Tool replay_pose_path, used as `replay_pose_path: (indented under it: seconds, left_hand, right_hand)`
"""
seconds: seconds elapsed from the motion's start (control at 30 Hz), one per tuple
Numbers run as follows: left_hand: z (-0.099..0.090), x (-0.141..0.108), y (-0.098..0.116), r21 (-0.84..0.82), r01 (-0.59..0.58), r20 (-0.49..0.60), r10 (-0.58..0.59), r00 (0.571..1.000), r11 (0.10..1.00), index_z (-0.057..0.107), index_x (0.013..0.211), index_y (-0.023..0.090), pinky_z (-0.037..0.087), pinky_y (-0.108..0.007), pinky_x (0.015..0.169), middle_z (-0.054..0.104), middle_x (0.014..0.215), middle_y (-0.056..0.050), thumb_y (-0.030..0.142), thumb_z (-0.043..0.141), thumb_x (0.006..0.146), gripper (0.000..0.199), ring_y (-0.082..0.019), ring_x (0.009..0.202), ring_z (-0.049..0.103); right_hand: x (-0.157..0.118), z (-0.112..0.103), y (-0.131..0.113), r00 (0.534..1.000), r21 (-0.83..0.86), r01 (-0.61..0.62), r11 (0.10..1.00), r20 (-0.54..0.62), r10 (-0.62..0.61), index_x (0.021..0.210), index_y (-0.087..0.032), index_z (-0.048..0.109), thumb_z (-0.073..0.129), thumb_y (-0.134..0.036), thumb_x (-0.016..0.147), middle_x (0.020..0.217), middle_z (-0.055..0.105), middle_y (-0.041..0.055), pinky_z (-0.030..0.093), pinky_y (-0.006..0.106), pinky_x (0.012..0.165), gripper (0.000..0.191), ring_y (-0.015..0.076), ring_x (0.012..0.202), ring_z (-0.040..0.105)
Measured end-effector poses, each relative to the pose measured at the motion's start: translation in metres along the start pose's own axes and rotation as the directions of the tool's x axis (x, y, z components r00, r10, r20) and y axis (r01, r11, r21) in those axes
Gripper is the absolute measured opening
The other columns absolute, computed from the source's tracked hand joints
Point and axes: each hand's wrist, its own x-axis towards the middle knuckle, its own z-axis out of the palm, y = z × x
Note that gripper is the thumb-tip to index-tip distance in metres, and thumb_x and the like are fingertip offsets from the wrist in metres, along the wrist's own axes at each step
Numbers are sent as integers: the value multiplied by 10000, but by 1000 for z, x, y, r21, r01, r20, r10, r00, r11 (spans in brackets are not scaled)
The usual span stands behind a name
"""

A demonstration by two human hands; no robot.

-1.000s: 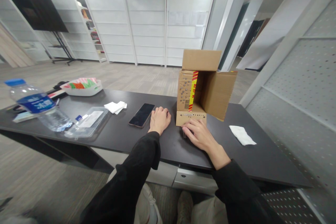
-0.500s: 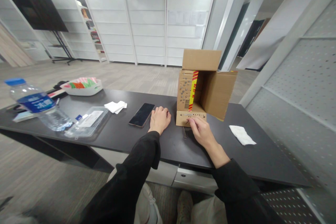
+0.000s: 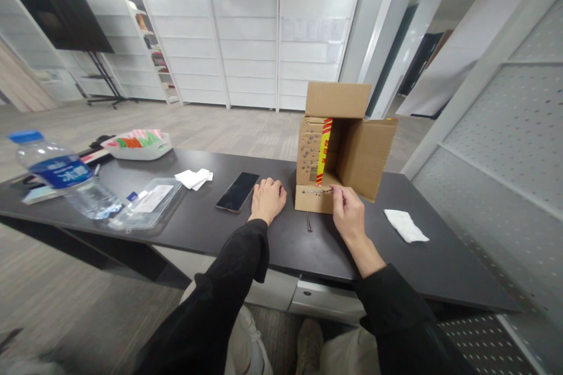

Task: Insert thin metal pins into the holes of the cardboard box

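Note:
An open cardboard box [image 3: 365,152] stands on the dark table, with a yellow and red tape strip and several small grey dots on its left flap. Its lower front flap [image 3: 313,202] has a row of small holes or dots. My right hand [image 3: 349,211] is at the right part of this flap, thumb and finger pinched on a thin dark screw-like piece [image 3: 326,190]. Two thin screws [image 3: 309,222] lie on the table below the flap. My left hand [image 3: 268,200] rests on the table between the phone and the box, its fingers lying slightly curled and holding nothing visible.
A phone [image 3: 238,192] lies left of my left hand. Further left are folded tissues [image 3: 193,179], a clear plastic case [image 3: 152,205], a white basket [image 3: 141,152] and a water bottle [image 3: 65,176]. Another tissue [image 3: 405,226] lies at the right.
My right hand has moved right and slightly up along the lower flap, and its pinch is now near the flap's upper right edge. My left hand has stayed in place.

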Motion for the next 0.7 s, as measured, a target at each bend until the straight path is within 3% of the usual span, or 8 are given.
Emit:
replay_pose_path:
  seconds: [0.7]
  left_hand:
    - [-1,0,0,-10,-2,-6,2,1000,1000,652,996,214,388,-398,899,633,1052,-103,313,413,960,261,-253,1074,532]
  right_hand:
    - [2,4,2,995,-77,68,995,82,-61,1020,-185,690,348,-375,1018,992,708,126,507,414,869,391,252,949,653]
